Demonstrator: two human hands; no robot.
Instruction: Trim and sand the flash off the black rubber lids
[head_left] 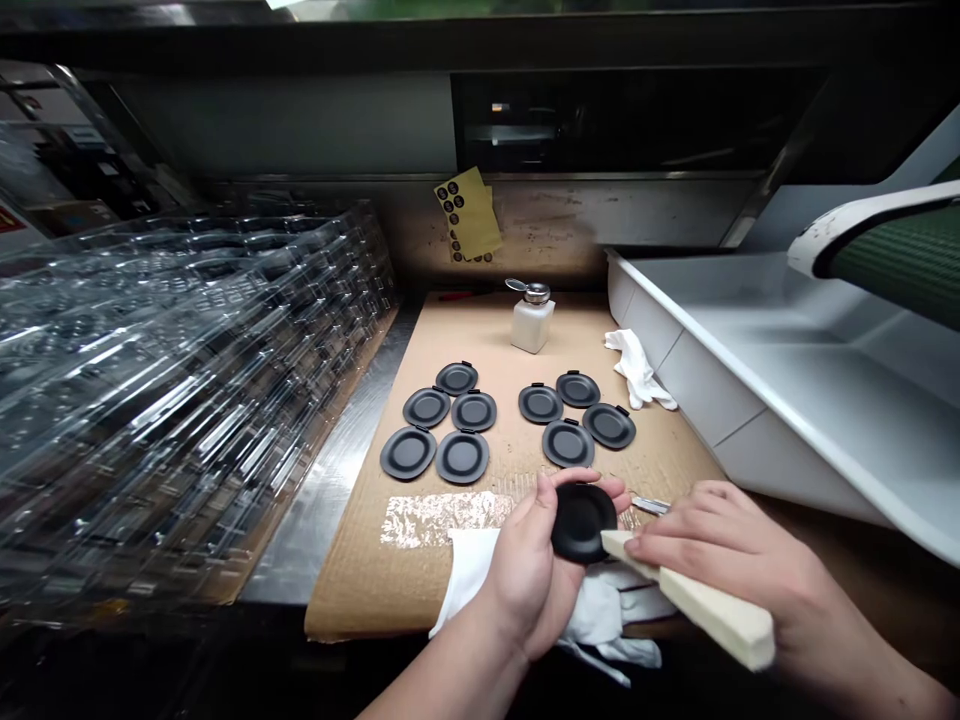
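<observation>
My left hand [531,565] holds a round black lid-like part [583,523], its thumb and fingers around the edge. In my right hand [739,545] is a long cream-coloured stick [716,612], whose narrow tip touches or nearly touches the lower right rim of that part. Several similar black parts lie on the cardboard [420,335] in two groups, a left one [462,457] and a right one [568,443]. A thin metal tool [649,505] lies between my hands, partly hidden. White gloves [611,610] rest under and beside my left hand.
Stacked clear plastic trays [187,400] fill the left side. A white pump bottle [532,322] stands at the back, with a white glove [639,370] to its right. A large white bin [675,395] takes up the right. Yellow sticker sheets [472,220] hang on the metal panel.
</observation>
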